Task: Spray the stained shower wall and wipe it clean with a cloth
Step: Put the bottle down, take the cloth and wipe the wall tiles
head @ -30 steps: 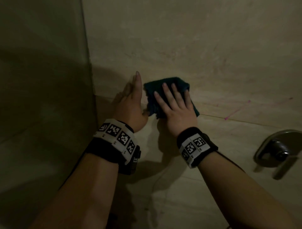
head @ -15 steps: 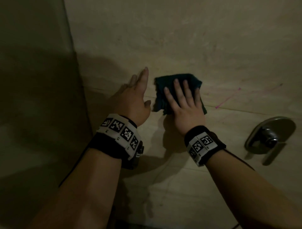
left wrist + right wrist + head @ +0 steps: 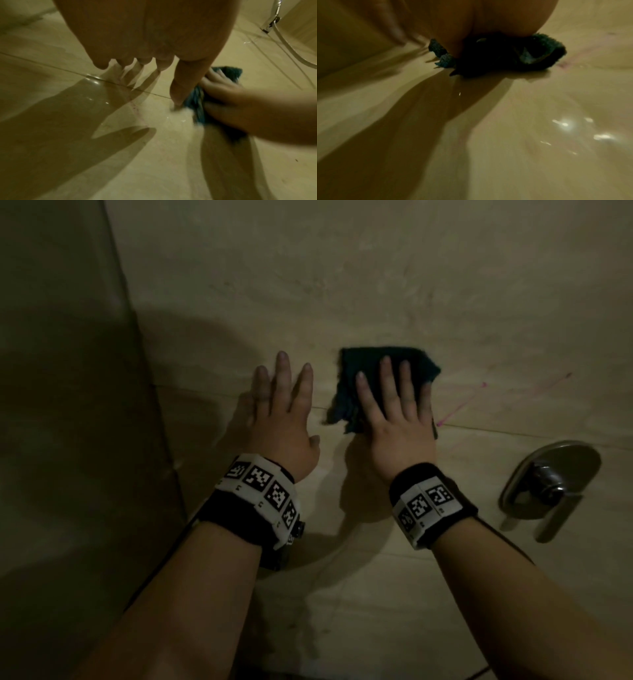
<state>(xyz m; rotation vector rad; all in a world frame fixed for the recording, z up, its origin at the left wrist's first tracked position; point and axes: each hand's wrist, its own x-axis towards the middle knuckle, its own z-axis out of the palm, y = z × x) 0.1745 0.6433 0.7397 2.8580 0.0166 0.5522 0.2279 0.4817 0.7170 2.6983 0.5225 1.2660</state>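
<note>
A dark teal cloth [image 3: 352,385] lies flat against the beige tiled shower wall [image 3: 376,285]. My right hand [image 3: 394,405] presses it to the wall with straight, spread fingers. Pink stain lines [image 3: 459,407] run up and to the right just beside the cloth. My left hand [image 3: 282,405] rests flat and bare on the wall to the cloth's left, a small gap between them. In the left wrist view the cloth [image 3: 197,102] shows under the right hand [image 3: 240,108], with a faint pink streak [image 3: 135,106] on the wet tile. The right wrist view shows the cloth [image 3: 530,54] bunched under my palm.
A metal shower mixer handle [image 3: 551,484] sticks out of the wall at lower right. A glass panel or side wall [image 3: 61,405] closes the left side. A shower hose and fitting [image 3: 272,17] hang at the far right in the left wrist view. The tiles look wet.
The right hand has slid the cloth rightward along the wall toward the pink lines. The left hand has turned from edge-on to flat against the wall, apart from the cloth.
</note>
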